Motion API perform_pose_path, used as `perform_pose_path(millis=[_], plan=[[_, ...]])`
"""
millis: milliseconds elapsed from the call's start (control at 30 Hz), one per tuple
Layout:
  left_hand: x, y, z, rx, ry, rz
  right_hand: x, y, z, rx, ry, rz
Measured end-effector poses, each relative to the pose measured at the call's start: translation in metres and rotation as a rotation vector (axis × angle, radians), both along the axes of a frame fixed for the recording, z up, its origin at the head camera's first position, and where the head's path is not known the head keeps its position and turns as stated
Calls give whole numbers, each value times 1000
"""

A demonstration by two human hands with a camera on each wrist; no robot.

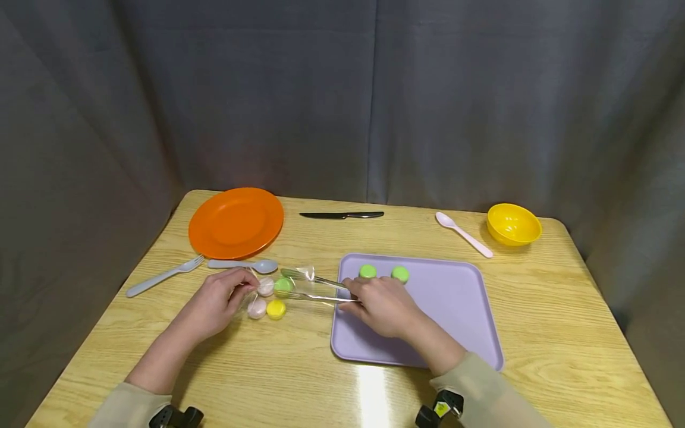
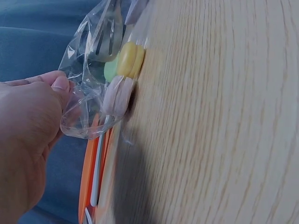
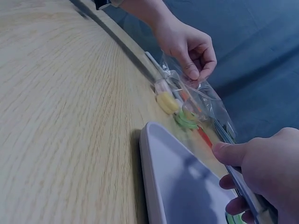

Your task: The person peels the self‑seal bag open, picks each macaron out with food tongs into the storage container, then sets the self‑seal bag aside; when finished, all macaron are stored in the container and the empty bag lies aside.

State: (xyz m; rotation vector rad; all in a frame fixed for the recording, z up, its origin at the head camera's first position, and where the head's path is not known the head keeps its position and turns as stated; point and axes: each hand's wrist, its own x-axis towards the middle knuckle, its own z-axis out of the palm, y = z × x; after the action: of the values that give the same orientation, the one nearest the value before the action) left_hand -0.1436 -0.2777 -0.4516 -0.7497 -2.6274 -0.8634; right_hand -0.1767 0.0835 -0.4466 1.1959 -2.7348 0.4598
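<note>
My left hand (image 1: 219,302) pinches the edge of a clear plastic bag (image 2: 77,119) by its closed-looking end. Inside the bag lie a yellow macaron (image 1: 276,309), a green macaron (image 1: 283,286) and two pale pink macarons (image 1: 257,308). With my right hand (image 1: 384,304) I grip metal tongs (image 1: 321,298), their arms reaching left into the bag. The tong tips stand on either side of the green macaron in the head view. Below my right hand is a lilac tray (image 1: 444,309), with two green macarons (image 1: 399,274) near its far edge.
An orange plate (image 1: 235,223) lies at the back left, with a grey fork (image 1: 166,276) and grey spoon (image 1: 262,266) before it. Along the back are a black knife (image 1: 341,215), a pink spoon (image 1: 463,234) and a yellow bowl (image 1: 514,224). Grey curtains (image 1: 278,107) surround the table.
</note>
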Motion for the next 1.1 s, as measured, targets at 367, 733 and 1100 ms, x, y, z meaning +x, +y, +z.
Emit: perform_pose_path(millis=[367,733,1100], plan=[[-3,6,0,-3,0,-10,-4,-7,1,70,-15,-27],[-2,7,3,-5,-27,-5,-2,-2,-2,66,-13,-23],[1,5,4,-18,-28,28,10,26,6,48,-21,-39]])
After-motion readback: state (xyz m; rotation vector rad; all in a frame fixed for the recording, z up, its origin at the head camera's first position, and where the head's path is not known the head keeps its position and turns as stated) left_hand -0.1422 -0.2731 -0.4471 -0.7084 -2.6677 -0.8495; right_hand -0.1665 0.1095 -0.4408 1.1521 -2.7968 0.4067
